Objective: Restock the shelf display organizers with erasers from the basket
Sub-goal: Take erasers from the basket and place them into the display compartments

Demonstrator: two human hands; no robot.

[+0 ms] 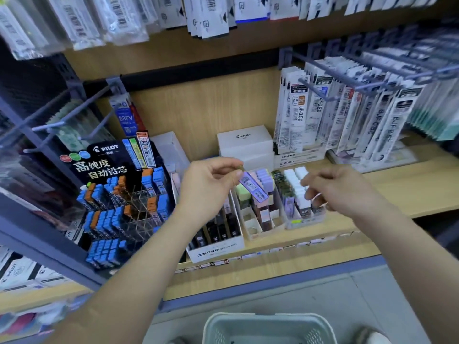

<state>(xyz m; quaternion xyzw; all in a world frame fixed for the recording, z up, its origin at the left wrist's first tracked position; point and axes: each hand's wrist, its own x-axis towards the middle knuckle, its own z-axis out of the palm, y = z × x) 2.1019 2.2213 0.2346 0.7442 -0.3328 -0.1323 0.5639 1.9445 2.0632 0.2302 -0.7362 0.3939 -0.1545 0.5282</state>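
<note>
My left hand (211, 184) pinches a slim purple eraser pack (254, 187) by its top end, tilted over the white cardboard organizer (250, 227) that holds pastel eraser packs. My right hand (342, 189) hovers with loosely curled fingers over the clear organizer (304, 218) of white and dark packs; I see nothing in it. A grey-green basket (267, 327) sits at the bottom of the view, below the shelf edge.
A MONO graph box (216, 250) stands left of the organizers, and a PILOT lead display (119, 194) fills the left. White PILOT boxes (244, 142) sit behind. Refill packs hang on hooks (347, 115) at the right. The wooden shelf (409, 187) runs on to the right.
</note>
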